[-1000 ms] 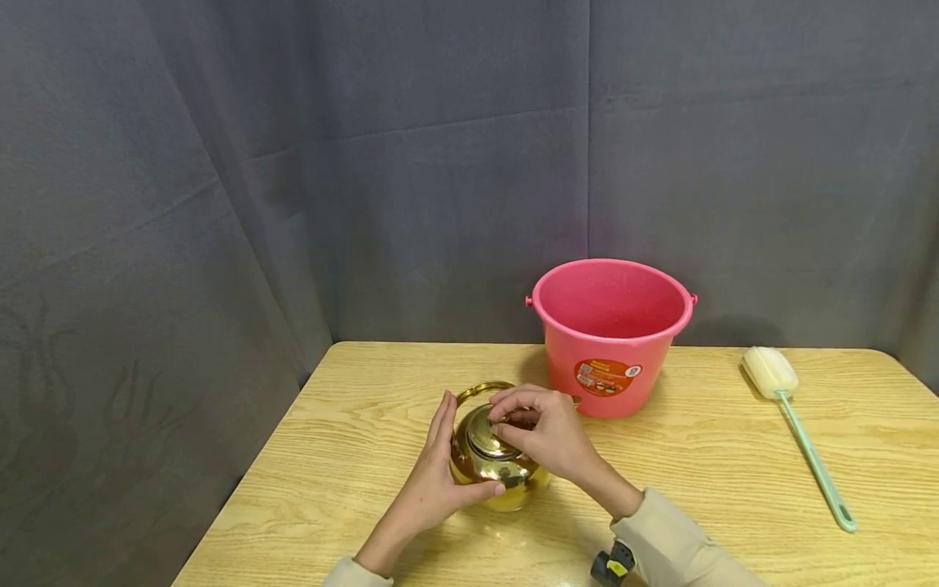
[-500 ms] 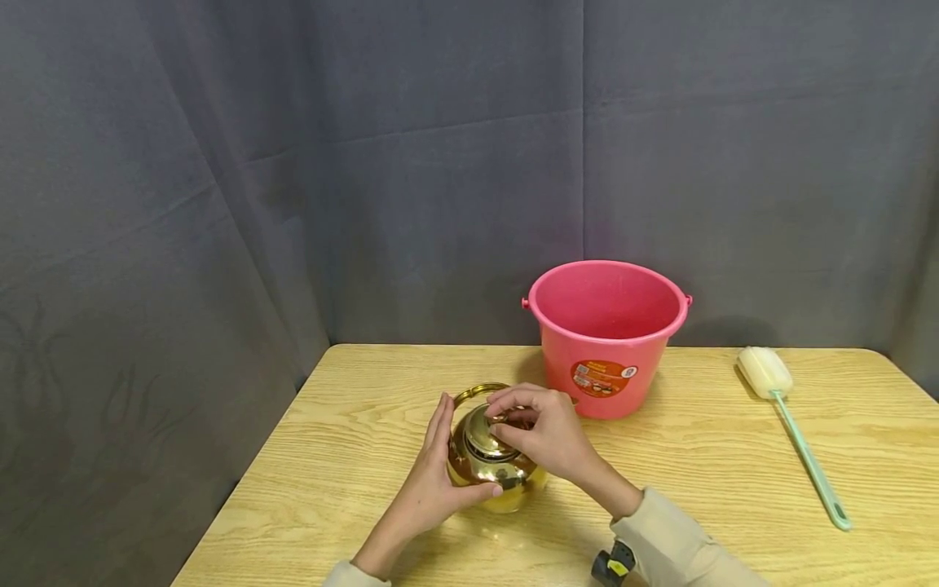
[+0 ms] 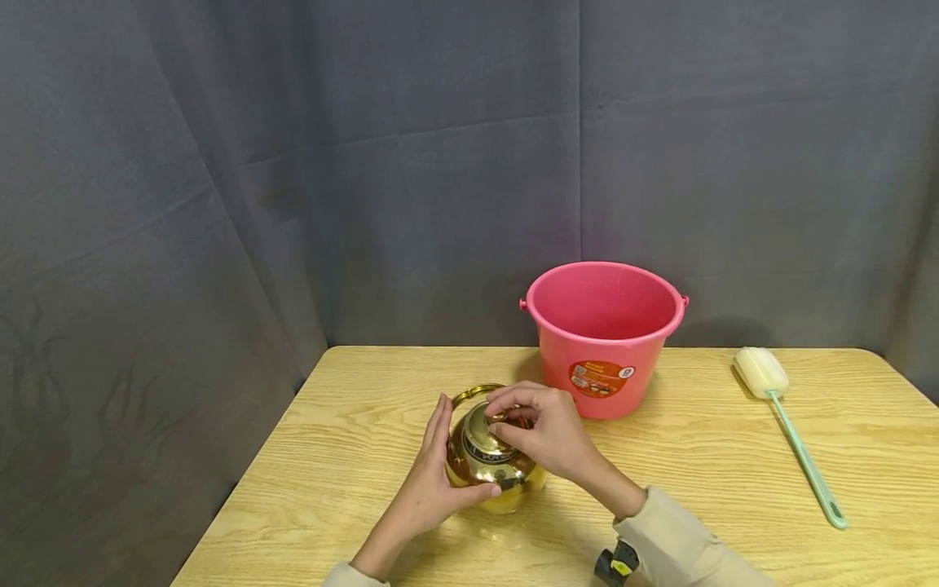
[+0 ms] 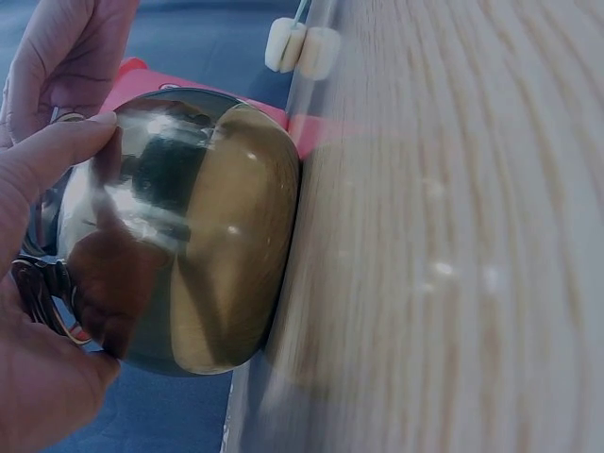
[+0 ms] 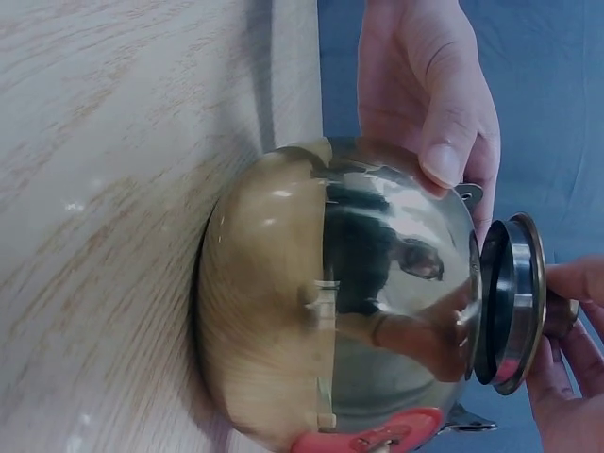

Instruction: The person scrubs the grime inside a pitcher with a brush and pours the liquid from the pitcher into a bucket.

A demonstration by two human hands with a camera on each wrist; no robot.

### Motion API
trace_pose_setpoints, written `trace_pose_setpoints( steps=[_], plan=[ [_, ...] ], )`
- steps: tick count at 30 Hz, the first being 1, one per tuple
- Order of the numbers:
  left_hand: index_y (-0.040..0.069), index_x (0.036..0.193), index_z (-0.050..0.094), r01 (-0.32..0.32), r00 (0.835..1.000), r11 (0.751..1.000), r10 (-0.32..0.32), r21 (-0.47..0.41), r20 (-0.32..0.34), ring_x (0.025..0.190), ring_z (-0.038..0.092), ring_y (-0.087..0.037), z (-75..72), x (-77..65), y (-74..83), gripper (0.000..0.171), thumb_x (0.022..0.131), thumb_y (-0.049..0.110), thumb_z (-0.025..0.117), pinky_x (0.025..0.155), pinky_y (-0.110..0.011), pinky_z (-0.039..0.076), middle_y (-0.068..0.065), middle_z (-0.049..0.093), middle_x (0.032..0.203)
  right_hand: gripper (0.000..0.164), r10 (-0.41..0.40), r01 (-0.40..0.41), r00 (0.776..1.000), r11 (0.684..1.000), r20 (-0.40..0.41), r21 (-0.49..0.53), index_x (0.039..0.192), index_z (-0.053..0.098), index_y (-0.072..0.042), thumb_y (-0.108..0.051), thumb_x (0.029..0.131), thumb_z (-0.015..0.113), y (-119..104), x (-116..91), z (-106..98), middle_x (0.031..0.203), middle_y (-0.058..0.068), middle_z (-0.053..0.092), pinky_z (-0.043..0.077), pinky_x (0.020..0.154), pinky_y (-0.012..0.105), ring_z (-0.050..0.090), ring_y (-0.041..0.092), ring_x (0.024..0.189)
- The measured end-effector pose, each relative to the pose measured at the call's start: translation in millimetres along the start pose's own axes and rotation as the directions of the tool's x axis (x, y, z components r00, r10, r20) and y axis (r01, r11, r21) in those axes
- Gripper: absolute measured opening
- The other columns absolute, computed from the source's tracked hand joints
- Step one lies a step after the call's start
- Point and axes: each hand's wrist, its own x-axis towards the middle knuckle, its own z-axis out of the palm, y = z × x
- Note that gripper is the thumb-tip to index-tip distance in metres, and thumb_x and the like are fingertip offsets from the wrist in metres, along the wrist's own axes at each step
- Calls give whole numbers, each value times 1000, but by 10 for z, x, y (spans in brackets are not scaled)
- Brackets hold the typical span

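Observation:
A shiny brass kettle (image 3: 501,471) stands on the table, its hooped handle (image 3: 469,395) folded toward the far side. My left hand (image 3: 429,487) holds the kettle's body, fingers on the left and thumb across the near side. With my right hand (image 3: 552,434) I pinch the knob of the round lid (image 3: 478,430). In the right wrist view the lid (image 5: 525,302) sits raised off the kettle's mouth, a dark gap showing between them. The left wrist view shows the kettle's rounded side (image 4: 203,236) close, with the left thumb pressed on it.
Behind the kettle, to the right, stands a pink bucket (image 3: 608,334) with an orange label. A sponge brush (image 3: 763,372) with a long pale green handle lies at the table's right. Grey cloth (image 3: 440,179) hangs behind the wooden table (image 3: 308,489).
The lid has risen a little off the kettle, and a dark band now shows beneath its near edge. The head view has shifted slightly; both hands keep their places.

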Motion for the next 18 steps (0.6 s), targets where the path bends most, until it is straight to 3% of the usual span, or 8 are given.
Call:
trace_pose_setpoints(
  steps=[10, 18],
  plan=[
    [27, 142, -7, 5, 1000, 1000, -5, 2, 0, 131, 5, -25, -4, 0, 12, 116, 63, 46, 76, 97, -54, 20, 6, -9, 145, 15, -27, 27, 1000, 1000, 3, -7, 80, 67, 3, 11, 68, 68, -23, -10, -16, 91, 14, 63, 51, 68, 35, 61, 23, 82],
    [10, 143, -1, 2, 1000, 998, -1, -62, 5, 130, 5, -31, -110, -67, 359, 112, 66, 26, 79, 97, -56, 16, -6, -6, 146, 15, -47, 47, 999, 999, 10, -9, 81, 66, 4, 12, 69, 68, -46, -21, -45, 91, 16, 63, 51, 68, 35, 61, 24, 83]
  ],
)
